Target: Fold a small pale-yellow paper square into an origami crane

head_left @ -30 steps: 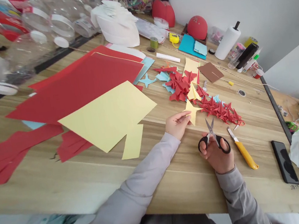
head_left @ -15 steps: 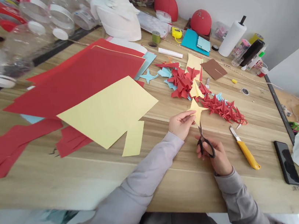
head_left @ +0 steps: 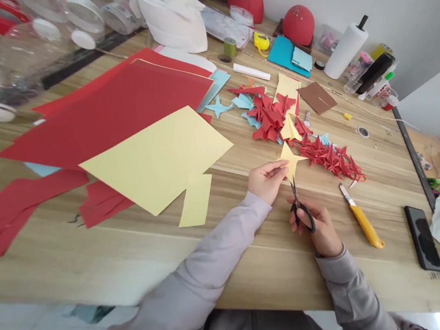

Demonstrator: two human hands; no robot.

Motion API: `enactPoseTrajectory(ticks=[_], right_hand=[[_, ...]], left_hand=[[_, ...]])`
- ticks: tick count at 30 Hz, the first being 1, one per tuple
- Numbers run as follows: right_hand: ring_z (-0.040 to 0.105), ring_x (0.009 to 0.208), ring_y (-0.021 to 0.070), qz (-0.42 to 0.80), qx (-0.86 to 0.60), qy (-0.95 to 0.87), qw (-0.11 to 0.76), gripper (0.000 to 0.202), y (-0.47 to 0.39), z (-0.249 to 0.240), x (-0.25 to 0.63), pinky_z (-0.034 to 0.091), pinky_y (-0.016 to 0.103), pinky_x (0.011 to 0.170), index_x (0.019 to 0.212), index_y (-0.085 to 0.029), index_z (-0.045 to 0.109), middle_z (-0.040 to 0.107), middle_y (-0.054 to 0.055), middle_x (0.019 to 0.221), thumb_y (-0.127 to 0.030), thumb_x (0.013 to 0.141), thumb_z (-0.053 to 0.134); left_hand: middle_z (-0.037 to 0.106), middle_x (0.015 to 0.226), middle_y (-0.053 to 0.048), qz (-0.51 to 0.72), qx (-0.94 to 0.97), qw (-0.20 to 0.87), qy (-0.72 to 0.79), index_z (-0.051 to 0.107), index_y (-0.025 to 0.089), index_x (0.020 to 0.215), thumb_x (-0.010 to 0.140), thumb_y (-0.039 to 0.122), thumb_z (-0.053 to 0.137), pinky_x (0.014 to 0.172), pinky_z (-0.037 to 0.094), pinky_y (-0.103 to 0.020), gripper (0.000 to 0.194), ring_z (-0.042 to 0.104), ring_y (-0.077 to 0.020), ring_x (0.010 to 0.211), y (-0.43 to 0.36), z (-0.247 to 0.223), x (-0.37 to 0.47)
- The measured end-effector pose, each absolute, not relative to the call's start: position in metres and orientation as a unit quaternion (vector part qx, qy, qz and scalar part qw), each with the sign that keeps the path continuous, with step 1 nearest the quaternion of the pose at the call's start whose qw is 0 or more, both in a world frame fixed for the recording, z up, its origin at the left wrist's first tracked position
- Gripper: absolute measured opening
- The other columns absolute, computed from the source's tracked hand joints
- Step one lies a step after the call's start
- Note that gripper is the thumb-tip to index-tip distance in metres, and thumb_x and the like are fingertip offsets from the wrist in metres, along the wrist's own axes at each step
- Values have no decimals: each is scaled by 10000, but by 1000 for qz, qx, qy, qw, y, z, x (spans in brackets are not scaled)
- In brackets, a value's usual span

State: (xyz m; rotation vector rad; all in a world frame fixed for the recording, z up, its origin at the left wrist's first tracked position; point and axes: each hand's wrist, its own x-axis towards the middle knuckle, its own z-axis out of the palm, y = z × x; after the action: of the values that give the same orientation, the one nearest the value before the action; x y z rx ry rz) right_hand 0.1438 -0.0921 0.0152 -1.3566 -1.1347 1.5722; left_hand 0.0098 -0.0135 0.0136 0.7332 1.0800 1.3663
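Observation:
Between its thumb and fingers, my left hand (head_left: 268, 181) pinches a pale yellow four-pointed paper star (head_left: 292, 161). My right hand (head_left: 322, 227) grips black-handled scissors (head_left: 297, 206), whose blades point up at the star's lowest tip. Whether the blades touch the paper is hard to tell. Just beyond the star lie a heap of red folded paper stars (head_left: 268, 117), a yellow folded piece (head_left: 289, 129) and a row of red paper stars (head_left: 331, 157). A yellow utility knife (head_left: 361, 217) rests right of my right hand.
Large red sheets (head_left: 106, 112) and a yellow sheet (head_left: 157, 160) cover the table's left side, with red strips (head_left: 10, 216) beside them. A phone (head_left: 422, 237) lies near the right edge. Clear plastic jars (head_left: 84, 14), a tape measure (head_left: 261, 43) and a white bottle (head_left: 346, 54) stand farther back.
The scissors have drawn slightly down from the star, and their blades look closer together. Both hands stay in nearly the same place; the view has shifted a little.

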Motion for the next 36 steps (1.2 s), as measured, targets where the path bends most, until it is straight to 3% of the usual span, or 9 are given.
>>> enactPoseTrajectory(ticks=[9,29,36], right_hand=[[519,507,102,613,-529,-445,382,377,-92,15,144,367,211,423,1053,-152,615,594,15,648,-388,759,608],[526,519,109,614,-522,-454,379,378,-92,16,145,369,214,421,1055,-149,605,585,20,659,-403,776,576],[524,516,109,610,-525,-459,376,395,-92,17,144,377,214,412,1050,-139,601,585,21,658,-415,769,578]], left_hand=[[709,800,-80,579,314,599,456,714,123,821,602,221,691,621,541,-259,241,636,-150,672,-15,13,11],[708,725,-61,580,300,601,461,715,123,804,595,201,693,630,550,-276,224,626,-141,611,-15,15,10],[710,761,-68,577,302,608,455,714,123,798,595,193,688,650,549,-284,216,643,-161,678,-16,14,11]])
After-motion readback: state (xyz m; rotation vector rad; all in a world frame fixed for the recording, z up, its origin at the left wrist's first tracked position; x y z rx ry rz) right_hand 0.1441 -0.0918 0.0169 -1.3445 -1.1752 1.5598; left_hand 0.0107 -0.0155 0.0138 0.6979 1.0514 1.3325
